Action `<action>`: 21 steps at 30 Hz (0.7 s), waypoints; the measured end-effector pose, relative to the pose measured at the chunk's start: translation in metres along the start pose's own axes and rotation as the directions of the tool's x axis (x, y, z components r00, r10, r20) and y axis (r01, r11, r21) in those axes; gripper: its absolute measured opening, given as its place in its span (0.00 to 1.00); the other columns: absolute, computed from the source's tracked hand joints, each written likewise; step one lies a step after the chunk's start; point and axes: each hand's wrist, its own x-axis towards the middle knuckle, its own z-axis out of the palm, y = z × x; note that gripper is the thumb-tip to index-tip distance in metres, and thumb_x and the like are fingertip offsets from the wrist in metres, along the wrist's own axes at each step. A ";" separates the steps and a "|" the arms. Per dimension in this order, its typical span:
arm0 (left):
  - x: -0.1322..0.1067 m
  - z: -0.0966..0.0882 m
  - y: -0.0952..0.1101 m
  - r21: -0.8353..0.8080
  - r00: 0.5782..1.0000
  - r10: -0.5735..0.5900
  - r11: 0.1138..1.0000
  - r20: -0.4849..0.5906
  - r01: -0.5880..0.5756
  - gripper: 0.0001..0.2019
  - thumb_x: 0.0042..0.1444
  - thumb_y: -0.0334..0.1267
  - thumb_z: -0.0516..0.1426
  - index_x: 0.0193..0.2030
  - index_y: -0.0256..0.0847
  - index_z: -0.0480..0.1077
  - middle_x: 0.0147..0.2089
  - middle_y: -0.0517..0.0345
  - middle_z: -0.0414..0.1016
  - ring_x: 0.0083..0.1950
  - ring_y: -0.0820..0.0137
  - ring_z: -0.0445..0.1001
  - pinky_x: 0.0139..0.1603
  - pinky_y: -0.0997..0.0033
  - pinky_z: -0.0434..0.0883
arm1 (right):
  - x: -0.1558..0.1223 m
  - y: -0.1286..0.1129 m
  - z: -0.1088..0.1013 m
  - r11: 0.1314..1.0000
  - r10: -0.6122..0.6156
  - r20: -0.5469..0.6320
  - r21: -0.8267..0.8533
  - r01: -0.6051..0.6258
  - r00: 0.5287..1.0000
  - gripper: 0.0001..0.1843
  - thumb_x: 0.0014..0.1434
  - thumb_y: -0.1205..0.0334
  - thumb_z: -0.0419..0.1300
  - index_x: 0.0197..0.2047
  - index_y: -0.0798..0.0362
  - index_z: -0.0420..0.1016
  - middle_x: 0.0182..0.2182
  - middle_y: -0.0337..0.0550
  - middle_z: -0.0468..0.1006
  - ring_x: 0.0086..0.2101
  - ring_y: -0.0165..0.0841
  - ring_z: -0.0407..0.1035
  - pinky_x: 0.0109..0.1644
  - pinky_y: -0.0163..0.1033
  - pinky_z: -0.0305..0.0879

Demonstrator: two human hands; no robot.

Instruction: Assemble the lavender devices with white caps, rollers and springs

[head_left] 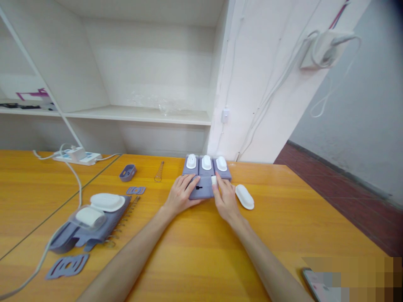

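A grey-purple plastic box point(205, 192) with a small black mark lies on the wooden table, in front of a row of 3 similar boxes point(205, 171) topped with white oval parts point(206, 162). My left hand point(181, 191) grips its left end, fingers over the top. At its right end my right hand point(226, 198) pinches a small white piece point(214, 180) against the box; the fingertips partly cover it. Just right of that hand a loose white oval part point(244, 197) rests on the table.
To the left lie a grey plastic housing point(111, 220) with white parts on it, a coil spring point(128, 213), a cone-shaped spring point(159, 172), flat grey plates point(67, 266) and a small grey cup point(127, 173). A power strip point(78, 157) with a white cable stands behind. A phone point(321, 285) lies front right.
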 end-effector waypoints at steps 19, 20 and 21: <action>-0.001 0.002 -0.005 0.035 0.982 -0.186 0.982 -0.043 0.188 0.35 0.50 0.50 0.58 0.62 0.39 0.54 0.57 0.43 0.64 0.56 0.56 0.64 0.57 0.54 0.62 | 0.012 0.011 -0.041 0.978 0.204 0.603 -0.085 -0.193 0.771 0.39 0.49 0.58 0.61 0.62 0.54 0.50 0.31 0.45 0.77 0.29 0.37 0.71 0.31 0.37 0.61; -0.001 0.002 -0.006 0.035 0.983 -0.182 0.983 -0.030 0.183 0.35 0.50 0.51 0.58 0.62 0.39 0.54 0.57 0.43 0.64 0.56 0.56 0.64 0.56 0.54 0.62 | 0.014 0.011 -0.045 0.976 0.147 0.630 0.031 -0.214 0.763 0.41 0.48 0.58 0.61 0.63 0.53 0.49 0.30 0.42 0.76 0.27 0.34 0.70 0.31 0.36 0.61; -0.001 0.001 -0.005 0.033 0.985 -0.170 0.985 -0.015 0.170 0.35 0.50 0.51 0.58 0.62 0.39 0.54 0.57 0.43 0.64 0.56 0.56 0.64 0.56 0.54 0.62 | 0.017 0.011 -0.047 0.964 0.105 0.626 0.125 -0.233 0.773 0.42 0.48 0.59 0.62 0.63 0.52 0.49 0.30 0.40 0.76 0.27 0.33 0.70 0.31 0.35 0.62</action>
